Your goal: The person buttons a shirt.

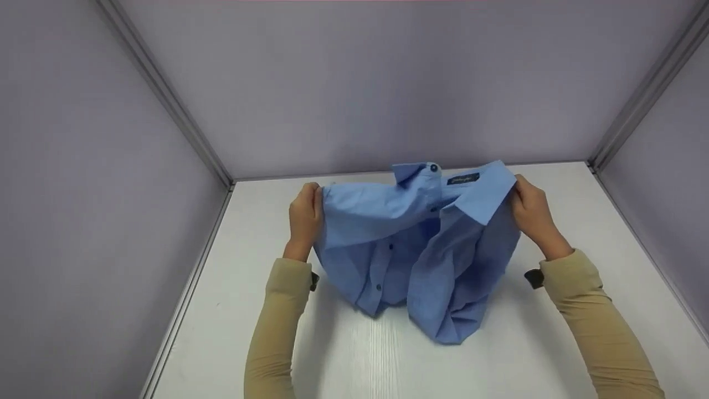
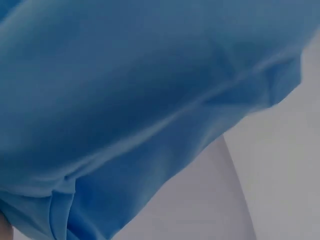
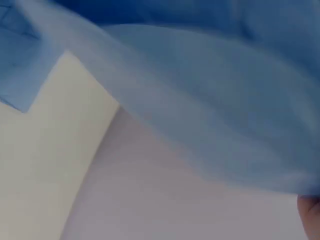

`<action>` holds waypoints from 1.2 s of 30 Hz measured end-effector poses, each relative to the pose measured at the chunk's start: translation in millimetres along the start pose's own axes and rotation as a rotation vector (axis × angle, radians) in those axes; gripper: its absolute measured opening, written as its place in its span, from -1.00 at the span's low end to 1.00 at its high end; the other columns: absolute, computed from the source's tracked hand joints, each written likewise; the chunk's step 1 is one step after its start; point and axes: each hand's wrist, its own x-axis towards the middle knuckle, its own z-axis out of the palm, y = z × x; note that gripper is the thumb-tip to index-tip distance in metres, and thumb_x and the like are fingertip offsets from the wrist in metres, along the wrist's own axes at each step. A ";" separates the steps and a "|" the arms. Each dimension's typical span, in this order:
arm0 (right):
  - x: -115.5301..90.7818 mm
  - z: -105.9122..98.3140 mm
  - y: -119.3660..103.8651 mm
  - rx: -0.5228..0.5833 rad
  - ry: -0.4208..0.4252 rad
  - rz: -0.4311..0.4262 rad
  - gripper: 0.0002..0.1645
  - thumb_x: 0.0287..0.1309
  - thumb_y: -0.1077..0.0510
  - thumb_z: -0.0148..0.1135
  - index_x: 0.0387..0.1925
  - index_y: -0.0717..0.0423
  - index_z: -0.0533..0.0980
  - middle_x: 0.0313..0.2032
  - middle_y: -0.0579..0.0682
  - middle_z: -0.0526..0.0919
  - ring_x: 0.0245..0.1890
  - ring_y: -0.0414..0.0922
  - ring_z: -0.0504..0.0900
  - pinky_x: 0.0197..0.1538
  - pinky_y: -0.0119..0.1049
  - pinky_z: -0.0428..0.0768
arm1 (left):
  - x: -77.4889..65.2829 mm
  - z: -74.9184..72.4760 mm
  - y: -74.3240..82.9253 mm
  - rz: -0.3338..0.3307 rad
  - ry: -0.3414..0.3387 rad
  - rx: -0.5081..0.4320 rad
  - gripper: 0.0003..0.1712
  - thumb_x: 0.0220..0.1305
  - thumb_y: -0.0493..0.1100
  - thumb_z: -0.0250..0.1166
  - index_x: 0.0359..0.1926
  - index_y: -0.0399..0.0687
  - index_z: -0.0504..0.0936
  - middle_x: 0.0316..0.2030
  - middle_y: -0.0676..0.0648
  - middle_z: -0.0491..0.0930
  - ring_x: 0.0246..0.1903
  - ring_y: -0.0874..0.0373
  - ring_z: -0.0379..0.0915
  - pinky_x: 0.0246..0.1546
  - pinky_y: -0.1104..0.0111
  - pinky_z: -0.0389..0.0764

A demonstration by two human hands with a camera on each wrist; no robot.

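Note:
A light blue button-up shirt (image 1: 360, 213) hangs between both hands in the head view, its lower folds drooping close over the white table. My left hand (image 1: 306, 216) grips the cloth at the left end. On the other side, my right hand (image 1: 533, 209) pinches it just beside the collar (image 1: 482, 191). Dark buttons run down the front, and a black label (image 1: 463, 178) shows inside the neck. Blue cloth (image 2: 125, 90) fills most of the left wrist view. In the right wrist view, a fingertip (image 3: 311, 215) meets the edge of the shirt at the lower right.
The white table (image 1: 238, 310) lies below the shirt. Grey-lilac panels (image 1: 354, 83) rise behind it and on both sides, joined by metal corner rails (image 1: 171, 105). Tan sleeves (image 1: 277, 327) cover the forearms, with a small dark device at each wrist.

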 end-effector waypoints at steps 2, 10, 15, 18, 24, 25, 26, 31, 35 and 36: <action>-1.9 -1.9 -2.1 0.004 0.006 0.004 -0.84 0.13 0.49 -0.18 -0.41 0.38 0.37 -0.50 0.22 0.47 -0.50 -0.08 0.33 -0.39 -0.29 0.24 | -4.2 -1.6 -1.0 0.060 0.043 0.015 -0.91 0.22 -0.38 0.05 -0.43 -0.28 0.37 -0.63 -0.11 0.32 -0.65 0.12 0.23 -0.62 0.28 0.35; -40.1 13.5 12.0 0.036 -0.084 -0.060 -0.79 0.06 0.55 -0.13 -0.34 0.36 0.42 -0.41 0.18 0.50 -0.34 0.04 0.49 -0.28 -0.26 0.36 | -51.4 -2.8 -10.1 0.080 -0.233 0.034 -0.92 0.25 -0.31 0.04 -0.38 -0.24 0.40 -0.33 -0.12 0.36 -0.34 0.06 0.35 -0.32 0.27 0.43; -76.3 27.5 23.0 0.031 -0.255 -0.020 -0.79 0.10 0.50 -0.06 -0.27 0.31 0.44 -0.34 0.12 0.54 -0.28 0.04 0.53 -0.25 -0.19 0.43 | -99.5 -2.6 -19.8 0.123 -0.504 0.078 -0.91 0.27 -0.25 0.04 -0.32 -0.19 0.44 -0.20 -0.07 0.39 -0.21 0.06 0.33 -0.23 0.28 0.40; -90.9 31.0 27.7 -0.003 -0.397 0.006 -0.82 0.13 0.41 -0.01 -0.22 0.28 0.45 -0.29 0.13 0.55 -0.26 0.06 0.53 -0.23 -0.07 0.45 | -118.7 -2.9 -23.6 0.177 -0.650 0.176 -0.93 0.25 -0.23 0.07 -0.34 -0.13 0.45 -0.24 -0.03 0.43 -0.25 0.08 0.33 -0.28 0.29 0.40; -110.4 27.1 38.7 -0.027 -0.607 0.083 -0.73 0.11 0.25 0.09 -0.14 0.30 0.43 -0.18 0.18 0.52 -0.15 0.13 0.47 -0.10 0.02 0.38 | -135.3 -0.2 -19.4 0.102 -0.856 0.281 -0.88 0.23 -0.13 0.10 -0.40 -0.06 0.43 -0.52 0.04 0.41 -0.49 0.16 0.30 -0.50 0.33 0.37; -112.9 25.6 40.8 -0.031 -0.616 0.089 -0.71 0.09 0.24 0.10 -0.13 0.30 0.43 -0.17 0.19 0.51 -0.13 0.14 0.46 -0.08 0.02 0.36 | -136.0 1.0 -17.1 0.067 -0.873 0.286 -0.84 0.23 -0.08 0.09 -0.40 -0.05 0.41 -0.56 0.05 0.38 -0.53 0.17 0.28 -0.53 0.33 0.36; -115.4 23.7 42.8 -0.031 -0.617 0.091 -0.68 0.07 0.25 0.11 -0.12 0.32 0.42 -0.15 0.20 0.50 -0.11 0.15 0.44 -0.06 0.03 0.35 | -136.2 2.7 -14.6 0.035 -0.882 0.294 -0.79 0.23 -0.02 0.09 -0.40 -0.05 0.40 -0.58 0.06 0.35 -0.56 0.18 0.27 -0.56 0.33 0.35; -126.7 13.7 50.7 -0.014 -0.595 0.110 -0.64 -0.01 0.27 0.16 -0.14 0.37 0.44 -0.11 0.24 0.44 -0.05 0.17 0.36 0.00 0.05 0.28 | -134.3 14.7 0.2 -0.011 -0.861 0.376 -0.59 0.19 0.16 0.06 -0.29 -0.12 0.43 -0.46 -0.03 0.39 -0.43 0.10 0.33 -0.48 0.26 0.42; -131.5 10.7 52.4 -0.024 -0.599 0.090 -0.65 0.00 0.21 0.22 -0.19 0.39 0.47 -0.09 0.27 0.40 -0.02 0.23 0.33 0.01 0.08 0.27 | -131.6 28.6 10.6 0.034 -0.818 0.386 -0.58 0.23 0.10 0.05 -0.26 -0.21 0.49 -0.28 -0.11 0.43 -0.26 0.03 0.36 -0.28 0.22 0.43; -131.9 11.1 52.4 -0.025 -0.602 0.082 -0.68 0.00 0.21 0.23 -0.23 0.38 0.48 -0.09 0.27 0.40 -0.03 0.24 0.33 0.00 0.08 0.28 | -131.3 32.4 12.7 0.038 -0.817 0.379 -0.59 0.23 0.08 0.05 -0.28 -0.22 0.50 -0.30 -0.11 0.44 -0.27 0.04 0.37 -0.27 0.23 0.43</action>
